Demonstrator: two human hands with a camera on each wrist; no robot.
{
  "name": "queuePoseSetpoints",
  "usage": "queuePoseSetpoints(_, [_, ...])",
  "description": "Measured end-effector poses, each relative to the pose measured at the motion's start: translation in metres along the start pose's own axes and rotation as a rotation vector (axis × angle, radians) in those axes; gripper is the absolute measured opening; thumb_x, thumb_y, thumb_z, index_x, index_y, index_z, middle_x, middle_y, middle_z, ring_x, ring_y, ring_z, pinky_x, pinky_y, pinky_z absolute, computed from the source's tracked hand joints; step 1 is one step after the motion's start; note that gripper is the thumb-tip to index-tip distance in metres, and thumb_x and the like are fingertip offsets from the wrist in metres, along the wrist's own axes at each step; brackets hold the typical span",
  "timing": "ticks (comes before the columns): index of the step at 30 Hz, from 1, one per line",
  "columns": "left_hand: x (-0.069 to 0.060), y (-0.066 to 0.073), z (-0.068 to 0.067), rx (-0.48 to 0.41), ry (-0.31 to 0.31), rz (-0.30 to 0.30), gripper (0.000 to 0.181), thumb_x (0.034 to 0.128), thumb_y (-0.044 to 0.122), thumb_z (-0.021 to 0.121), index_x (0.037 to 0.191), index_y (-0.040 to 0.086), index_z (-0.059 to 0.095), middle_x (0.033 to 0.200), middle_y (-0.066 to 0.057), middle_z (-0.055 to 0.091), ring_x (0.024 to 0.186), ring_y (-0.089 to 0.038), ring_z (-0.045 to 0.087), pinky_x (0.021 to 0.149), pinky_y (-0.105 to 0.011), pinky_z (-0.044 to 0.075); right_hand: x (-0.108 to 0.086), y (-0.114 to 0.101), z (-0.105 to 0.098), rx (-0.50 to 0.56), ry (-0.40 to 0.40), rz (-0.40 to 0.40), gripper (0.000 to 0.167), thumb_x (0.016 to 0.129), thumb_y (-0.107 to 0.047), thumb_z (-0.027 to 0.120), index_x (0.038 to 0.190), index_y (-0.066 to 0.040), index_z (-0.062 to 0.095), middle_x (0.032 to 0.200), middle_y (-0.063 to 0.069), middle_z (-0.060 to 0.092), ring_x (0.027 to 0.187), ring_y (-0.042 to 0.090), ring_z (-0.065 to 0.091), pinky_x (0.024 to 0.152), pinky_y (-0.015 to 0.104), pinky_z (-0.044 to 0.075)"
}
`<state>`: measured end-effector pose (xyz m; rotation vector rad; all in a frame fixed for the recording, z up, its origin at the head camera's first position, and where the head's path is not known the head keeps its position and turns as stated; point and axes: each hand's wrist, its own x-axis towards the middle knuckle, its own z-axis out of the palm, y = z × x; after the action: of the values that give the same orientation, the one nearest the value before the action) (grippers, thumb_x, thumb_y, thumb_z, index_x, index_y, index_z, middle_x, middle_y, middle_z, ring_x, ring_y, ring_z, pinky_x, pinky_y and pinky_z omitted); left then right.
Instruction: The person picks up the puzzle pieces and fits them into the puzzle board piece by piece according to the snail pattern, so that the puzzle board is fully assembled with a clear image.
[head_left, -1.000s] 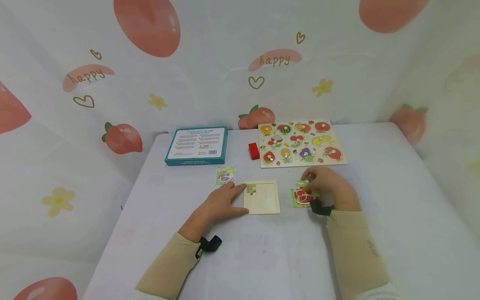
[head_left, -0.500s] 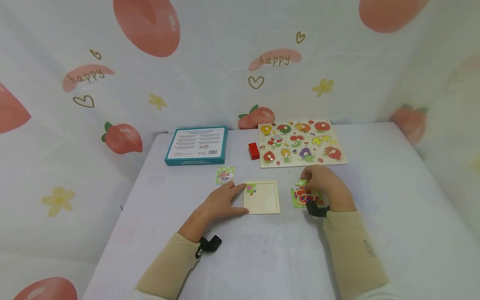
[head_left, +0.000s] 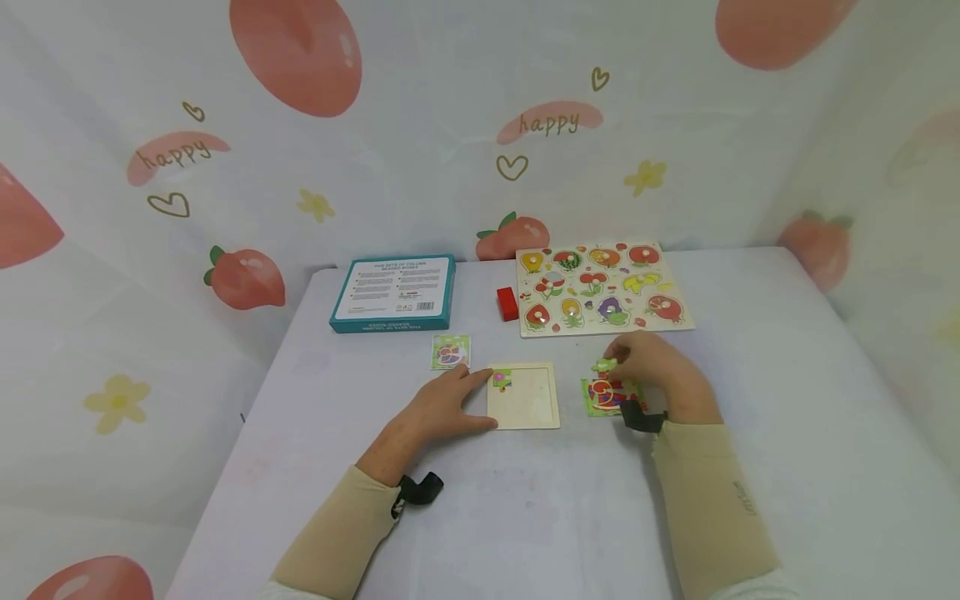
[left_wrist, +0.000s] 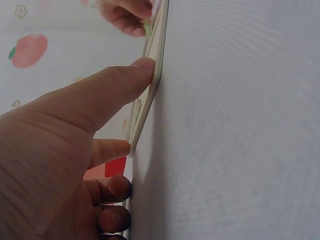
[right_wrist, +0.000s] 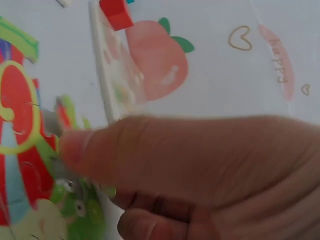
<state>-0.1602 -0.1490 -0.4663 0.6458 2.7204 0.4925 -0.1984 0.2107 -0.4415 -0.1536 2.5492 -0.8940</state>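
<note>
Puzzle piece [head_left: 604, 365] pinched in right fingers [head_left: 628, 357], left fingers [head_left: 474, 380] spread against tray [head_left: 529, 410], cartoon-eyed pieces [right_wrist: 82, 222] clear only from right wrist

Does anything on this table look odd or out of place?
Nothing looks spilled or broken. The red block lies alone between the teal box and the fruit board, seeming to belong with neither. The puzzle pieces right of the wooden tray look merely unplaced.

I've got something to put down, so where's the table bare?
There's bare table between the left sleeve and right sleeve, and also right of the fruit board. It's crowded where the right hand pinches a green piece by the puzzle pieces, and around the left hand, wooden tray and little card.
</note>
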Motion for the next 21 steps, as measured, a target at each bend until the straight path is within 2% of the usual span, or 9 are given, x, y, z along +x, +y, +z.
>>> queuePoseSetpoints(5, [-0.001, 0.000, -0.001, 0.010, -0.001, -0.001, 0.085, 0.0838, 0.056, 0.079, 0.156, 0.024, 0.048, 0.104, 0.001, 0.048, 0.091, -0.017, 0.048, 0.076, -0.033, 0.043, -0.007, -0.002, -0.007, 0.053, 0.028, 0.022, 0.038, 0.090, -0.028, 0.079, 0.119, -0.006, 0.069, 0.116, 0.012, 0.065, 0.105, 0.031, 0.055, 0.090, 0.048, 0.045])
queuePoseSetpoints(9, [-0.001, 0.001, -0.001, 0.005, -0.004, -0.004, 0.085, 0.0838, 0.055, 0.079, 0.156, 0.024, 0.048, 0.104, 0.000, 0.048, 0.091, -0.017, 0.048, 0.076, -0.034, 0.043, -0.014, -0.010, -0.013, 0.068, 0.053, 0.012, 0.039, 0.091, -0.029, 0.077, 0.123, -0.007, 0.069, 0.118, 0.013, 0.063, 0.105, 0.032, 0.053, 0.085, 0.045, 0.047])
queuePoseSetpoints(14, [-0.002, 0.002, -0.001, -0.001, 0.001, -0.004, 0.084, 0.0837, 0.055, 0.079, 0.155, 0.024, 0.048, 0.106, 0.000, 0.049, 0.093, -0.017, 0.048, 0.077, -0.034, 0.044, -0.024, -0.021, -0.018, 0.061, 0.109, -0.048, 0.037, 0.093, -0.026, 0.075, 0.126, -0.009, 0.069, 0.117, 0.012, 0.061, 0.102, 0.032, 0.052, 0.079, 0.042, 0.047])
queuePoseSetpoints(21, [-0.002, 0.002, -0.001, -0.003, 0.004, -0.004, 0.084, 0.0834, 0.054, 0.080, 0.155, 0.023, 0.049, 0.105, 0.001, 0.049, 0.092, -0.017, 0.048, 0.077, -0.034, 0.044, -0.038, -0.036, -0.023, 0.065, 0.188, -0.195, 0.033, 0.094, -0.020, 0.073, 0.125, -0.008, 0.069, 0.116, 0.010, 0.061, 0.104, 0.031, 0.049, 0.080, 0.042, 0.047])
